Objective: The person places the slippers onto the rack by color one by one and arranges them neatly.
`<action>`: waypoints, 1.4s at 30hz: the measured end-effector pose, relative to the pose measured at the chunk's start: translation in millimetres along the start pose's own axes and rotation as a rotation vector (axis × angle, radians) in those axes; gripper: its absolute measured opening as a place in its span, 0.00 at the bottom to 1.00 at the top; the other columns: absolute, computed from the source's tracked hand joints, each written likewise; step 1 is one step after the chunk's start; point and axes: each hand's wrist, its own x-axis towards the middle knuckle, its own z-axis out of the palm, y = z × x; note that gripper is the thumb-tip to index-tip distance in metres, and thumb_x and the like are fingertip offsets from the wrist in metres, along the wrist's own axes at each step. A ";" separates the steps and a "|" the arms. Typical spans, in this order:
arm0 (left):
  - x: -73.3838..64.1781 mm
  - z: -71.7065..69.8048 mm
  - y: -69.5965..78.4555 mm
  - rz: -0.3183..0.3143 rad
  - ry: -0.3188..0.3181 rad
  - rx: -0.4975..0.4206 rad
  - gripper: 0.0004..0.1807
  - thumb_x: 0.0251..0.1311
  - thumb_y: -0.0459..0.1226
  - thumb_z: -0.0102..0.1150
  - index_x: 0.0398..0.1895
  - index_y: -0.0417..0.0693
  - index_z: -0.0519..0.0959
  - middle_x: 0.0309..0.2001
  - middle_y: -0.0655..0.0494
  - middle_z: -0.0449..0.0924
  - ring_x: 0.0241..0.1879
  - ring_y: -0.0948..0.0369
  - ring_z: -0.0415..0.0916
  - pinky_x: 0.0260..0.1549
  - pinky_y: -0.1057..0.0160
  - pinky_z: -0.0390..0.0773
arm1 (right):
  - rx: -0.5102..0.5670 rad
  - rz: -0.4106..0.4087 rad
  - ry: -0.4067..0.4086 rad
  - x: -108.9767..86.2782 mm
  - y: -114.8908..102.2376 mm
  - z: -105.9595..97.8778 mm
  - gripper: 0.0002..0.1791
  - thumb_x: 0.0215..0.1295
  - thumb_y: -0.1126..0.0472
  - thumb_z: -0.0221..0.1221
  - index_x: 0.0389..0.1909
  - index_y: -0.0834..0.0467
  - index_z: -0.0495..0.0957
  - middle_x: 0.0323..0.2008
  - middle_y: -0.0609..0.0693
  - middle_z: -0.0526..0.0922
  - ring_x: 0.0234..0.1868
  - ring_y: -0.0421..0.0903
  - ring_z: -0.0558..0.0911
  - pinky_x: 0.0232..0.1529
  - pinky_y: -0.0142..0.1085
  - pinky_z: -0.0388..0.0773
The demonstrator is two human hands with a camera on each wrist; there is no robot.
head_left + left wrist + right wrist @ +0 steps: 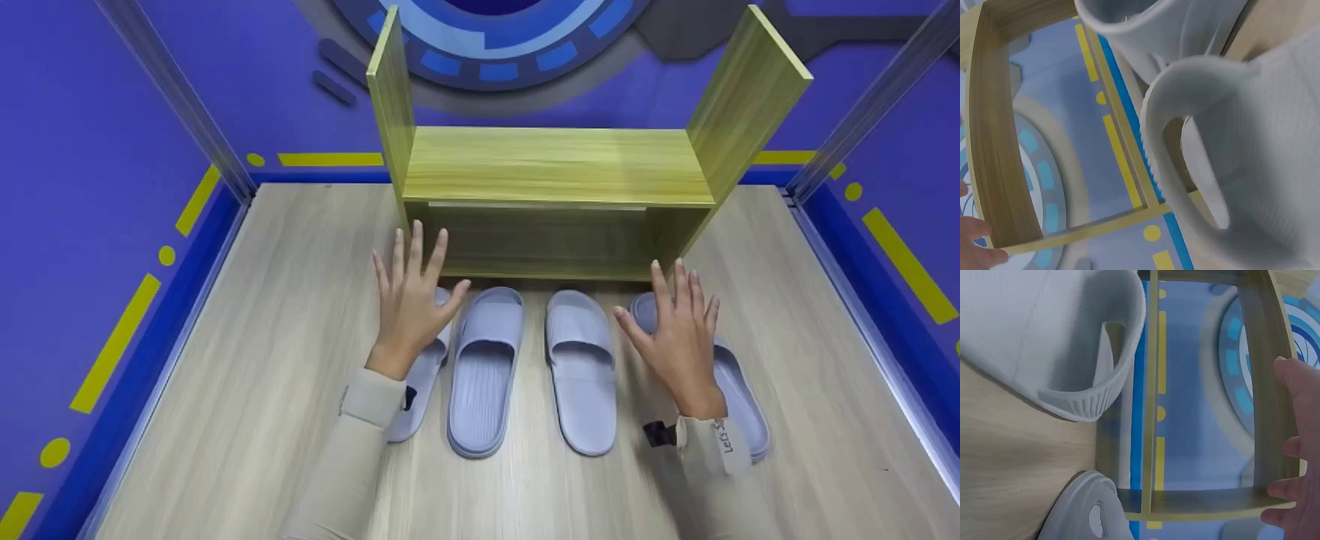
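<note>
My left hand (409,315) is spread with the fingers pointing forward, above the leftmost grey slipper (424,386) and partly hiding it. On the other side, my right hand (679,349) is also spread, over the rightmost grey slipper (739,397), covering its middle. Neither hand holds anything. Between them lie two more grey slippers, an inner left one (484,405) and an inner right one (589,409), toes toward the shelf. In the wrist views, fingers (977,228) of the left hand and fingers (1289,489) of the right show at the frame edges.
A light wooden two-level shelf (555,165) stands just beyond the slipper toes, with tall side panels. The wood-grain floor (285,360) is bordered by blue printed walls (82,172) with metal corner posts and yellow markings.
</note>
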 end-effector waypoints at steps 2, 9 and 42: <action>2.5 -2.3 -2.6 -0.008 0.044 -0.064 0.40 0.64 0.55 0.53 0.75 0.55 0.54 0.76 0.43 0.49 0.74 0.41 0.46 0.68 0.32 0.45 | 0.052 0.007 0.017 -1.4 2.7 -1.3 0.46 0.60 0.40 0.60 0.75 0.51 0.53 0.75 0.63 0.50 0.74 0.65 0.49 0.69 0.68 0.37; 15.7 -10.8 -13.4 -0.135 0.064 -0.390 0.39 0.69 0.46 0.50 0.76 0.42 0.48 0.77 0.41 0.42 0.77 0.48 0.38 0.73 0.43 0.43 | 0.263 0.017 0.036 -10.3 20.9 -4.3 0.45 0.59 0.51 0.65 0.73 0.59 0.57 0.73 0.66 0.52 0.74 0.66 0.50 0.70 0.66 0.39; 82.7 -58.3 -25.6 -0.390 0.052 -1.062 0.30 0.71 0.34 0.47 0.73 0.36 0.54 0.73 0.43 0.55 0.72 0.53 0.58 0.68 0.64 0.63 | 0.357 0.322 -0.202 -78.4 99.9 -33.0 0.63 0.55 0.48 0.69 0.77 0.53 0.31 0.77 0.61 0.34 0.75 0.65 0.33 0.67 0.71 0.37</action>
